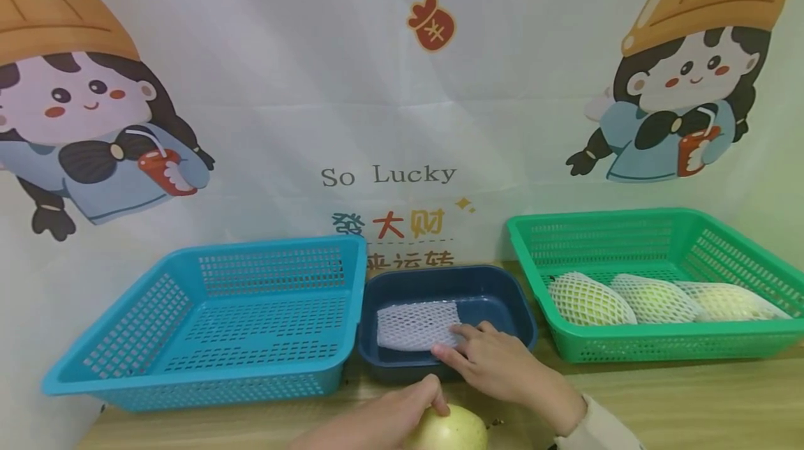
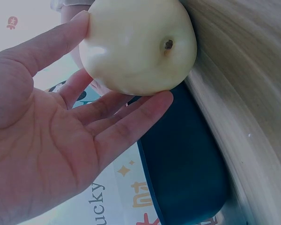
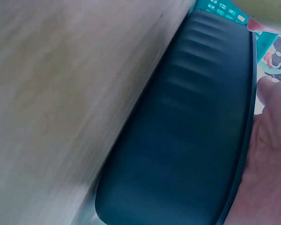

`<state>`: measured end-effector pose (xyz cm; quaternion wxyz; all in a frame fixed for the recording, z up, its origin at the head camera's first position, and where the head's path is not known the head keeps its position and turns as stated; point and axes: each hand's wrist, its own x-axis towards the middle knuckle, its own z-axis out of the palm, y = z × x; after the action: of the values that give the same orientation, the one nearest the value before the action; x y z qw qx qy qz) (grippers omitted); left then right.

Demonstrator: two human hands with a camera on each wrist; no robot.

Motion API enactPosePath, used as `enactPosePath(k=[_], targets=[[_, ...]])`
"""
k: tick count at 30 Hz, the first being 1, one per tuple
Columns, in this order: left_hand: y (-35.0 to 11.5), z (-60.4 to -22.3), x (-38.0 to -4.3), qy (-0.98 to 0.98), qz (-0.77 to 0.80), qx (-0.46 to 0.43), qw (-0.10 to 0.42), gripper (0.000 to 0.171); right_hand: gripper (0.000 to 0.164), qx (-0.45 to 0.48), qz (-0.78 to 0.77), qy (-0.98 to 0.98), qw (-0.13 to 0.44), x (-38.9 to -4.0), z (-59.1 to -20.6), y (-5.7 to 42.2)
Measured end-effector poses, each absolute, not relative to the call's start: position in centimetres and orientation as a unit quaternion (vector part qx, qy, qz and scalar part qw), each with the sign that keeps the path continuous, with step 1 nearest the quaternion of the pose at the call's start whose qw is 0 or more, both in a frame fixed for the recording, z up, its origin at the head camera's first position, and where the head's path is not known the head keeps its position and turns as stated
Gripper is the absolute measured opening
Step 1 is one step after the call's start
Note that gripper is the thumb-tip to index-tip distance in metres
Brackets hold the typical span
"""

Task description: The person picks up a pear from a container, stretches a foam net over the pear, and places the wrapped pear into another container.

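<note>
Low in the head view, my left hand [image 1: 414, 401] holds a pale yellow pear [image 1: 449, 430] in front of the dark blue basin [image 1: 502, 359]. The left wrist view shows the pear's [image 2: 136, 47] short brown stem, with my thumb on one side and my fingers on the other. My right hand [image 1: 499, 363] reaches over the basin's front rim. Its thumb and index finger touch the right edge of a white foam net [image 1: 414, 324], which lies flat inside. In the right wrist view the basin's wall hides most of those fingers.
A blue basket [image 1: 264, 380] stands left of the basin. To the right, a green basket [image 1: 678, 342] holds three pieces of fruit in foam nets [image 1: 590, 298]. Behind them hangs a printed cloth [image 1: 301, 73]; everything stands on a wooden table [image 1: 691, 401].
</note>
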<state>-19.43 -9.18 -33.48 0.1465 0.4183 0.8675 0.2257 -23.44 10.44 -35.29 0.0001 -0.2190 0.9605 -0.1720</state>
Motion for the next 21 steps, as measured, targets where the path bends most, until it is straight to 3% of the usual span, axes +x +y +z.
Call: enactPosePath(k=[13,17,21], targets=[[-9.1,-33.5,-19.6,0.865,0.226,0.425,0.146,0.038,0.060,-0.187,-0.180,0.966,0.001,-23.7,-35.4,10.2],[-9.6,-35.8,-20.9,0.858,0.224,0.441,0.140,0.044,0.053,-0.182,-0.207,0.961,-0.020,-23.8,-35.3,10.2],[-10.3,-39.7,-23.1,0.852,0.223,0.455,0.135,0.053,0.035,-0.182,-0.243,0.950,-0.070,-23.8,-35.2,10.1]])
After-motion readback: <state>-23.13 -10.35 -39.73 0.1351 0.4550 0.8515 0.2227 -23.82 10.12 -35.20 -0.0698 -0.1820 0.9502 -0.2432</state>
